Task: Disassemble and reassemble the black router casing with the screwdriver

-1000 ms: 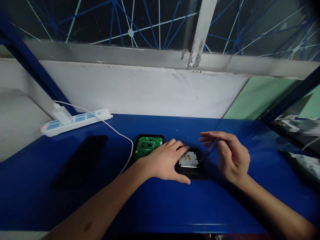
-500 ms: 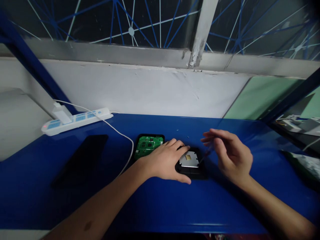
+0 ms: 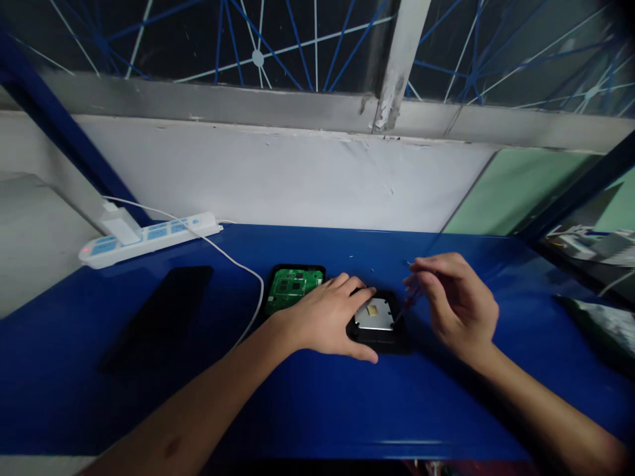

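Observation:
A black casing (image 3: 384,342) with a silver metal plate (image 3: 381,317) inside lies on the blue table. My left hand (image 3: 330,314) is spread over the casing's left side, its fingers and thumb apart and touching the edge. Beside it on the left, partly behind that hand, sits a green circuit board (image 3: 292,285) in a black shell. My right hand (image 3: 461,307), right of the casing, pinches a thin, blurred screwdriver (image 3: 413,297) whose tip reaches the plate's right edge.
A white power strip (image 3: 149,241) with a plugged adapter stands at the back left, its cable (image 3: 238,264) curving toward the board. A dark flat object (image 3: 161,314) lies on the left. At the far right rests a green and white package (image 3: 602,327).
My right thumb and fingers have shifted slightly around the screwdriver. My left hand keeps its place on the casing, and the whole view has shifted a little.

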`<state>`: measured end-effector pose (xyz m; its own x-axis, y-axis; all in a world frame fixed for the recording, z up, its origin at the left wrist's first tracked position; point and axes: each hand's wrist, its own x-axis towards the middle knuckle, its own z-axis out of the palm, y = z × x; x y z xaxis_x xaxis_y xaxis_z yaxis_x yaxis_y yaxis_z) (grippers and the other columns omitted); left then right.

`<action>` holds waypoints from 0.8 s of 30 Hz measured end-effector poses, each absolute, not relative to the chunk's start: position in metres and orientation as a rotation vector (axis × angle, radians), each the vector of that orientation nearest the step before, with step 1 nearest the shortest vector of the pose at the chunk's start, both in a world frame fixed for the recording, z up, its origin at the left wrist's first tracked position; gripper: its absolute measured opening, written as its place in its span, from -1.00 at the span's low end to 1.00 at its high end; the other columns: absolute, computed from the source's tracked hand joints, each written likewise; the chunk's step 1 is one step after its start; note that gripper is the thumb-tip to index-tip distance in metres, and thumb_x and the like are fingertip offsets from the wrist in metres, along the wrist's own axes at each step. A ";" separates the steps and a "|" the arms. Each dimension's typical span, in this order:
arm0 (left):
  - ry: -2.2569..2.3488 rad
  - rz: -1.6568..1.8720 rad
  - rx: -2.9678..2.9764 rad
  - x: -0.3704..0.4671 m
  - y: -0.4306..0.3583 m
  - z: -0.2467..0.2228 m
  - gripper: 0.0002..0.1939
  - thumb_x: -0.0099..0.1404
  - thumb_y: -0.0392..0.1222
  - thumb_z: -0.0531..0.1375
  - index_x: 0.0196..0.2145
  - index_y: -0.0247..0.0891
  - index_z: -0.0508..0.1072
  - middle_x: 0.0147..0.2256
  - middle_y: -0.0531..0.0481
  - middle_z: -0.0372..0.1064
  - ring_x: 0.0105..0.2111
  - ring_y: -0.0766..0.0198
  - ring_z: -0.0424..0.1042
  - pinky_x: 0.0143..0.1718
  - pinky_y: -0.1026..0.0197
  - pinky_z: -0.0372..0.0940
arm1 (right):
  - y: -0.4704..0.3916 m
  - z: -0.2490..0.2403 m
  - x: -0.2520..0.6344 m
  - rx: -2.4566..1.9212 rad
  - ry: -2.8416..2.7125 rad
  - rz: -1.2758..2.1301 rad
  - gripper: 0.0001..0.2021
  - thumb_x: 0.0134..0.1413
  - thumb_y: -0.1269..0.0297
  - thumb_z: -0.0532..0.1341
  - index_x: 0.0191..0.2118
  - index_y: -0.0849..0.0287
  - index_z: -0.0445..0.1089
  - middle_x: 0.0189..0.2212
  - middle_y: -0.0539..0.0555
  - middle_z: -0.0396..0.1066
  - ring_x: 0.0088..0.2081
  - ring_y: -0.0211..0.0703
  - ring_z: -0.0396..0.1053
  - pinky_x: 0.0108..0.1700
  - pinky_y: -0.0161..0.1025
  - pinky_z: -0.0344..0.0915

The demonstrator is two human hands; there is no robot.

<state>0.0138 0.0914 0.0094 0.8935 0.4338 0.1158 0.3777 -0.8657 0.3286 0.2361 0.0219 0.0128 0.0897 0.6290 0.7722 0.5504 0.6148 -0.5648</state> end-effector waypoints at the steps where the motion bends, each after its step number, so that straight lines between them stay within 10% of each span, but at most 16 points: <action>1: 0.608 0.266 2.758 0.014 0.091 0.010 0.03 0.12 0.45 0.26 0.34 -0.24 0.15 0.17 -0.19 0.24 0.17 -0.10 0.21 0.16 -0.10 0.21 | 0.021 0.014 0.234 -1.012 -1.557 0.104 -0.75 0.31 0.38 0.17 0.04 0.03 0.42 -0.17 0.09 0.49 -0.31 -0.14 0.52 -0.38 -0.14 0.51; 24: 0.621 0.237 2.733 0.013 0.089 0.014 0.03 0.12 0.45 0.26 0.34 -0.22 0.15 0.18 -0.21 0.25 0.17 -0.15 0.21 0.15 -0.16 0.23 | 0.023 0.016 0.230 -0.892 -1.453 0.076 -0.68 0.34 0.44 0.10 0.10 0.00 0.41 -0.08 0.09 0.43 -0.32 -0.22 0.56 -0.38 -0.19 0.55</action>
<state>0.0130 0.0895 0.0141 0.8911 0.4451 0.0880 0.3906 -0.8513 0.3503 0.2300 0.0235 0.0163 0.1751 0.5496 0.8169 0.4610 0.6873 -0.5613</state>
